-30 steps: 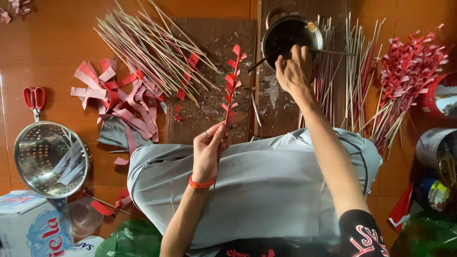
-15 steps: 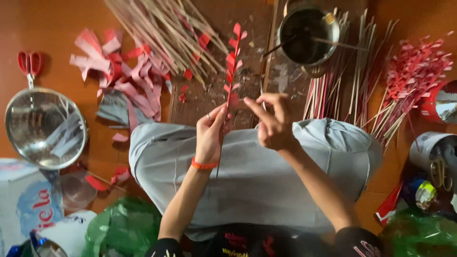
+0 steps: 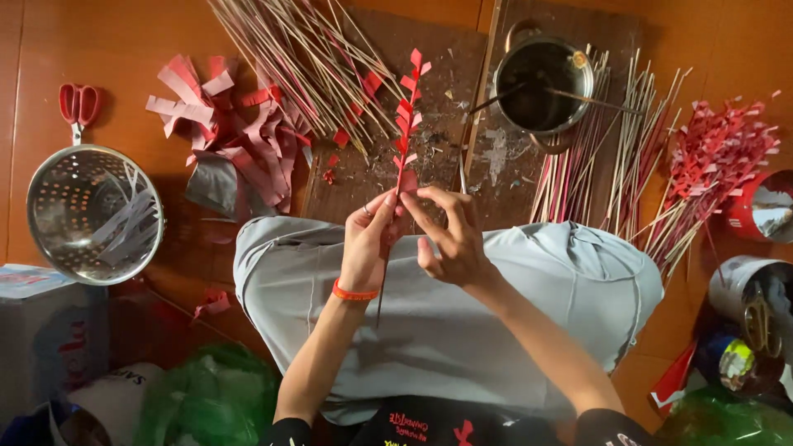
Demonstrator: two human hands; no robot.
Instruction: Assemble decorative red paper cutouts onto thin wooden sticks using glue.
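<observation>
My left hand [image 3: 369, 244], with an orange band at the wrist, grips a thin stick [image 3: 404, 132] that carries red paper tabs up its length. My right hand [image 3: 450, 239] has its fingertips pinched on the lowest red tab of the same stick, right beside the left thumb. Both hands hover over my lap, which is covered in grey cloth [image 3: 529, 306]. Ahead lies a loose pile of bare sticks [image 3: 306, 62] on a dark board [image 3: 429, 99].
A dark metal pot [image 3: 541, 83] with a stick in it stands at the top right. Red paper strips [image 3: 231, 140] lie to the left, near a steel colander [image 3: 91, 215] and red-handled scissors [image 3: 78, 107]. Finished red-tabbed sticks [image 3: 719, 157] lie at the right.
My right hand came back from the pot to the stick and now pinches a red tab on it. The left hand kept hold of the stick.
</observation>
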